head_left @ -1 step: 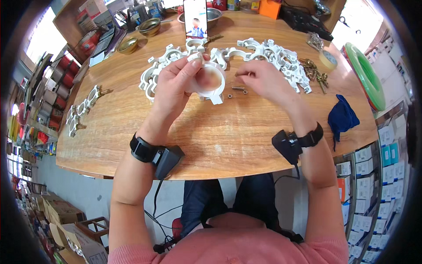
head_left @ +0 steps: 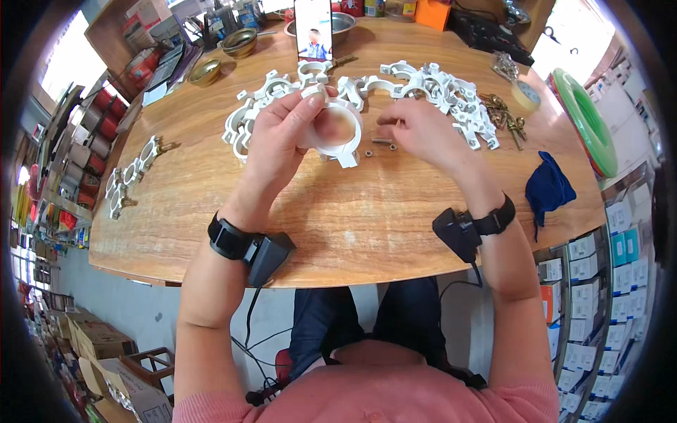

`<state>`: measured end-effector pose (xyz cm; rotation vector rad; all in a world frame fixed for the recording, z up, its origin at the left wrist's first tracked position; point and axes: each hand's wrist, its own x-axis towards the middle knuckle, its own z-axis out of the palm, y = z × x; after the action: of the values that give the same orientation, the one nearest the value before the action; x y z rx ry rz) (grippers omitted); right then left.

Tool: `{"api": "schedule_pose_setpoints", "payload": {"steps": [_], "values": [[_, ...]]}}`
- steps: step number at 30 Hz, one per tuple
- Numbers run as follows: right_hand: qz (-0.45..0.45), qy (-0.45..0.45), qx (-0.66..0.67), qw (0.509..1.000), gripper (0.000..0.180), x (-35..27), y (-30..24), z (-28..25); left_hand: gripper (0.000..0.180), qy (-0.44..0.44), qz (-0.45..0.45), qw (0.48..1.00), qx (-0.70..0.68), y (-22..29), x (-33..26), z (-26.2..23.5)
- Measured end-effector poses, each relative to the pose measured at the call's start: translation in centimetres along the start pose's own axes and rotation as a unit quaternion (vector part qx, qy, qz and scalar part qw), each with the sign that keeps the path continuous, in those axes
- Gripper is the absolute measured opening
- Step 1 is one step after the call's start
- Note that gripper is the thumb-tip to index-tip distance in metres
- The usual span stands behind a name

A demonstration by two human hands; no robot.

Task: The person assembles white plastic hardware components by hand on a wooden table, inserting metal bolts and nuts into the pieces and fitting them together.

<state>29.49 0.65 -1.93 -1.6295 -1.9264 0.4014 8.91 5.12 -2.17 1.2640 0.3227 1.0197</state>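
My left hand (head_left: 281,130) grips a round white plastic pipe clamp (head_left: 357,130) between thumb and fingers, holding it above the table with its ring facing me. To its right, my right hand (head_left: 427,130) is closed, thumb and fingertips drawn together. Whatever may be in that pinch is too small or hidden to make out. Just under the right fingertips lie a short bolt (head_left: 381,140) and a small nut (head_left: 369,154). White clamp halves (head_left: 273,87) are spread behind my left hand, and a larger heap of white clamp parts (head_left: 451,95) lies behind the right one.
Several clamps with screws (head_left: 132,173) lie at the table's left. Brass-coloured screws (head_left: 509,118), a tape roll (head_left: 526,96) and a dark blue cloth (head_left: 549,187) are on the right. An upright phone (head_left: 314,32) stands at the back, near metal bowls (head_left: 240,44).
My right hand has shifted very slightly to the left, and its fingertips sit a little lower. The left hand and its clamp look the same.
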Motion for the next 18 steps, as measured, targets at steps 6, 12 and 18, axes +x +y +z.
{"api": "schedule_pose_setpoints", "payload": {"steps": [6,12,18], "values": [[0.003,-0.053,-0.170,0.984,0.017,0.2,1.5,1.5,0.029,-0.036,-0.032,0.999,-0.001,-0.1,-0.2,0.5],[-0.009,0.056,-0.072,0.996,0.015,0.1,0.0,0.5,0.022,-0.055,-0.043,0.997,-0.018,-0.2,-0.2,0.2],[-0.106,0.106,0.223,0.963,0.014,-1.4,-3.6,-0.9,0.022,-0.057,-0.059,0.996,-0.023,-0.9,-0.3,0.3]]}}
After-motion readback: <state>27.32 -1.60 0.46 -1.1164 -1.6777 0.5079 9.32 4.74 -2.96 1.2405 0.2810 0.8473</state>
